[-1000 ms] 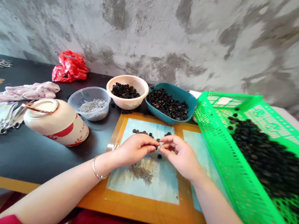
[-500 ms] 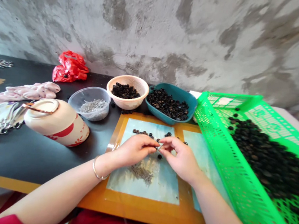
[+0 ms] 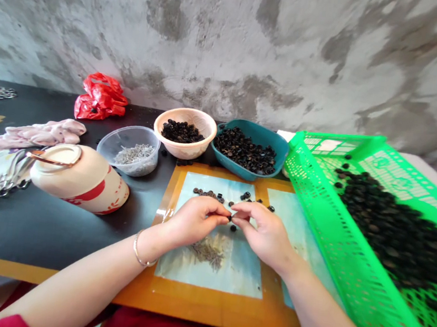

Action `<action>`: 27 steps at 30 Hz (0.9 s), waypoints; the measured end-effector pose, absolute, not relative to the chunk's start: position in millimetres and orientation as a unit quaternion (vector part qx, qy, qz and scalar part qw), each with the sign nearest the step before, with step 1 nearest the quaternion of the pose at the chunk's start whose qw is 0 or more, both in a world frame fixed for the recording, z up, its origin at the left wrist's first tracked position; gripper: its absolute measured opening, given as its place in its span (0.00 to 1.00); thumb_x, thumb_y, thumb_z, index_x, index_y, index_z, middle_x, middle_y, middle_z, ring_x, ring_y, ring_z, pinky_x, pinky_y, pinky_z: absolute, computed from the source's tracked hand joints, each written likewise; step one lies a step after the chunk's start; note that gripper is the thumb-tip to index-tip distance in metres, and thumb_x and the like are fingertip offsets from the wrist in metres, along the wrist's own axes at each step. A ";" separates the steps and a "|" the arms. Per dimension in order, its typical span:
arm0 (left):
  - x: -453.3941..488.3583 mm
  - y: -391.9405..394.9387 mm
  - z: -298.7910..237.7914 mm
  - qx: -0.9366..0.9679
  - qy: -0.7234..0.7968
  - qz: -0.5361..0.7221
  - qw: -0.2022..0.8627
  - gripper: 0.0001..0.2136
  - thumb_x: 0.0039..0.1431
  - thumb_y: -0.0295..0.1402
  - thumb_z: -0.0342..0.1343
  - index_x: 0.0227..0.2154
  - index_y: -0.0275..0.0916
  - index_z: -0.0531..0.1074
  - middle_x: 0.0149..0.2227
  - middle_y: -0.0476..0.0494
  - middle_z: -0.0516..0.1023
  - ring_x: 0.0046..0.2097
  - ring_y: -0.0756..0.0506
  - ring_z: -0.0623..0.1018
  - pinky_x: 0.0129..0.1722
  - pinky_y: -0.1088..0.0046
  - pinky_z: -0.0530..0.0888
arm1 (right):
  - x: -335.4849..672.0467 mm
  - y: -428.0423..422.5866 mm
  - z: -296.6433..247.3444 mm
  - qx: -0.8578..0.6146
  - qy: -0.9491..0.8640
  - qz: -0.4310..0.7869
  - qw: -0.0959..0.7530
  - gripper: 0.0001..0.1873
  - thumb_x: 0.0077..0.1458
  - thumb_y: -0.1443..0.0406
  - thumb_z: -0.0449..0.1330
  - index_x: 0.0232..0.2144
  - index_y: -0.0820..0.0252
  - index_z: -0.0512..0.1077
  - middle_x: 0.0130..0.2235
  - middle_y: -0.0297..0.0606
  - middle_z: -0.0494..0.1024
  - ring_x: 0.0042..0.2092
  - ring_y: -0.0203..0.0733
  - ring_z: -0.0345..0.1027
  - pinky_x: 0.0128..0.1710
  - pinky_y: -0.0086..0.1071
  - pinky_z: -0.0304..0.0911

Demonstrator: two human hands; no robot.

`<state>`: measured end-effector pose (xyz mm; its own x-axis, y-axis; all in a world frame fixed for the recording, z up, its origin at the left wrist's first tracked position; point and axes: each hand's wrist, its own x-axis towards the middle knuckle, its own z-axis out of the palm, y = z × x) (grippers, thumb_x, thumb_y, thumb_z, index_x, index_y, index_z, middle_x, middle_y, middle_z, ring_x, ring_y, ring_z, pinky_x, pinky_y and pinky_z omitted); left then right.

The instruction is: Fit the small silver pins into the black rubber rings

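Above the pale blue sheet (image 3: 207, 281), my two hands meet at the fingertips. My left hand (image 3: 195, 221) is closed in a pinch on a small round black piece (image 3: 230, 218). My right hand (image 3: 268, 238) has its thumb and forefinger together against that piece; whatever else they grip is too small to make out. Beneath and behind the fingers, loose black pieces (image 3: 209, 194) are scattered on the sheet, and one black disc (image 3: 233, 228) lies just below the fingertips. A heap of thin silvery pins (image 3: 209, 252) rests nearer to me, partly hidden by my left hand.
Behind the sheet stand a clear bowl of pins (image 3: 126, 168), a pink bowl (image 3: 183, 151) and a teal basin (image 3: 247, 173), both with black pieces. A green crate (image 3: 320, 239) flanks my right arm. At left are a large bottle (image 3: 81, 178) and a red bag (image 3: 101, 98).
My right fingertips have closed in on the black piece, narrowing the gap between the hands. The piece shows more plainly at my left fingertips. The view has shifted slightly.
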<state>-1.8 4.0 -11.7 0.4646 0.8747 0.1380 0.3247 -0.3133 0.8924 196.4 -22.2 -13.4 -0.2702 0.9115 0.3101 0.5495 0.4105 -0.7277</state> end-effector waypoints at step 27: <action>11.1 -2.1 -10.6 0.490 0.430 0.401 0.643 0.07 0.49 0.29 0.64 0.31 0.34 0.74 0.27 0.46 0.81 0.32 0.46 0.82 0.39 0.67 0.78 | 183.4 -20.5 -8.8 -0.555 -0.658 0.349 0.370 0.08 0.59 0.62 0.55 0.29 0.58 0.69 0.28 0.34 0.74 0.31 0.39 0.67 0.32 0.33 0.61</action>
<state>11.1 -2.1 -10.6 0.3080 0.9379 -0.1596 -0.0944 0.1971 0.9758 183.4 -20.5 -8.8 -0.1106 0.9889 0.0988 0.4722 0.1397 -0.8703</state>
